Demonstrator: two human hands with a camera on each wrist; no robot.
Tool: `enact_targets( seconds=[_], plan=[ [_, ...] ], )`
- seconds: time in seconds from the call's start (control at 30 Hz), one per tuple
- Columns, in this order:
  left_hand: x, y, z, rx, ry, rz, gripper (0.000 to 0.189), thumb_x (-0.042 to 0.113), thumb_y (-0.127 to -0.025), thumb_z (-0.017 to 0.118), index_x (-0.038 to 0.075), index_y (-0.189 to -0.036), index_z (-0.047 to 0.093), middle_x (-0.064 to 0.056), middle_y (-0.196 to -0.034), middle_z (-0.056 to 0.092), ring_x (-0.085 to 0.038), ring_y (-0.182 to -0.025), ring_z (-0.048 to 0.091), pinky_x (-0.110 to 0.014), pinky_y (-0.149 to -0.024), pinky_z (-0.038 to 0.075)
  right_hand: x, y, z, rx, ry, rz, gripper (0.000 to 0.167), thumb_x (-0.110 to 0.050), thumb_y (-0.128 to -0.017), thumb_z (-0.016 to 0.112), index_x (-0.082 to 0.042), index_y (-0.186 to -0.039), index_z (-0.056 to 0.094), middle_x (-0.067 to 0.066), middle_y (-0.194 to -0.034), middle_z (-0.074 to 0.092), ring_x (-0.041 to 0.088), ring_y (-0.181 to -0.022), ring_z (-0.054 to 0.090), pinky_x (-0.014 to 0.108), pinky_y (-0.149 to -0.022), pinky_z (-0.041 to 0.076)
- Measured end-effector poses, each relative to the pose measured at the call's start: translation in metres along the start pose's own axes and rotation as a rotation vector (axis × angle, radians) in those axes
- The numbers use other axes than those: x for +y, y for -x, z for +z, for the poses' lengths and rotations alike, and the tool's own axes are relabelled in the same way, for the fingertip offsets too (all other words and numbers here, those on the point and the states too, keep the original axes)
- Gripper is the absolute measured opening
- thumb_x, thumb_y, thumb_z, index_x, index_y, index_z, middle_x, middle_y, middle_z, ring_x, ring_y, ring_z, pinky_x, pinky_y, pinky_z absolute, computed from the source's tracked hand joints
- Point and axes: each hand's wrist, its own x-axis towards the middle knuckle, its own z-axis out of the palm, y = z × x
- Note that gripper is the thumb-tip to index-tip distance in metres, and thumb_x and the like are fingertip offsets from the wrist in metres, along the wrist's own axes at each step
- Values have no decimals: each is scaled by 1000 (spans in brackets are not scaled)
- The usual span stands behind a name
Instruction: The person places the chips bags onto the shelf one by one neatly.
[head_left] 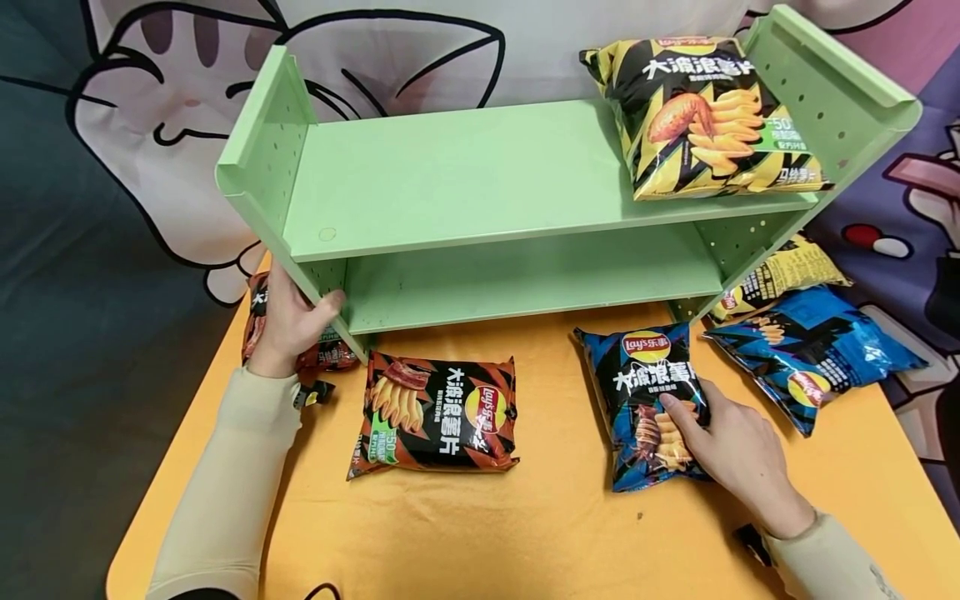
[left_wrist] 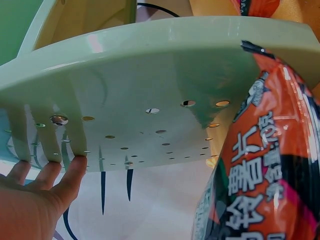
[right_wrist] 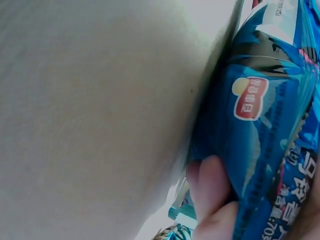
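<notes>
A blue bag of potato chips (head_left: 651, 408) is in my right hand (head_left: 738, 450), its thumb on the front and fingers curled beneath. The right wrist view shows fingertips (right_wrist: 212, 185) against the bag's blue back (right_wrist: 240, 135). My left hand (head_left: 288, 321) grips the left side panel of a green two-tier shelf (head_left: 450, 183); the thumb lies over the front edge. On the panel's outer face (left_wrist: 150, 80), the fingers (left_wrist: 72, 182) of that hand press in the left wrist view. A red-and-black chip bag (head_left: 442, 414) lies flat in front of the shelf.
A yellow-and-black chip bag (head_left: 705, 121) leans on the upper tier's right end. Right of the shelf lie another blue bag (head_left: 821, 350) and a yellow one (head_left: 787, 271). More red bags (head_left: 330, 350) lie behind my left hand on the orange table (head_left: 480, 542).
</notes>
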Motion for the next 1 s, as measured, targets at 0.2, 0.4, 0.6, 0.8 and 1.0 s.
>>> enact_targets(
  seconds=[0.2, 0.4, 0.6, 0.8, 1.0],
  plan=[
    [-1, -1, 0, -2, -11, 14, 84, 12, -64, 64, -8, -143, 45, -3, -136, 59, -23, -124, 53, -38, -117, 36, -1, 0, 2, 69, -9, -41, 76, -54, -99, 59, 13, -136, 59, 10, -62, 58, 33, -56, 60, 47, -50, 45],
    [-1, -2, 0, 0, -8, 25, 85, 10, -63, 64, -9, -143, 44, -4, -136, 59, -23, -125, 53, -40, -118, 36, -2, 1, 4, 149, -24, -96, 53, -47, -99, 63, 5, -106, 72, 2, -52, 41, 23, -48, 49, 36, -47, 32],
    [-1, -1, 0, -3, -5, 4, 84, 11, -64, 64, -7, -144, 45, -3, -137, 58, -23, -125, 52, -38, -117, 36, -6, 3, 3, 214, -14, -135, 49, -44, -99, 65, -15, -65, 46, -3, -52, 28, 16, -45, 31, 30, -49, 18],
    [0, -1, 0, -2, -1, 9, 84, 11, -64, 64, -7, -144, 45, -4, -136, 59, -23, -125, 53, -39, -117, 36, -8, 6, 0, 232, -34, -155, 52, -40, -100, 64, -17, -60, 39, -3, -53, 26, 15, -45, 26, 29, -51, 17],
    [0, -2, 0, 0, 7, 15, 83, 10, -63, 64, -8, -143, 46, -4, -135, 60, -24, -125, 54, -40, -118, 36, -8, 7, -4, 247, -59, -192, 52, -37, -99, 67, -19, -60, 38, -6, -52, 26, 11, -45, 24, 28, -51, 17]
  ],
)
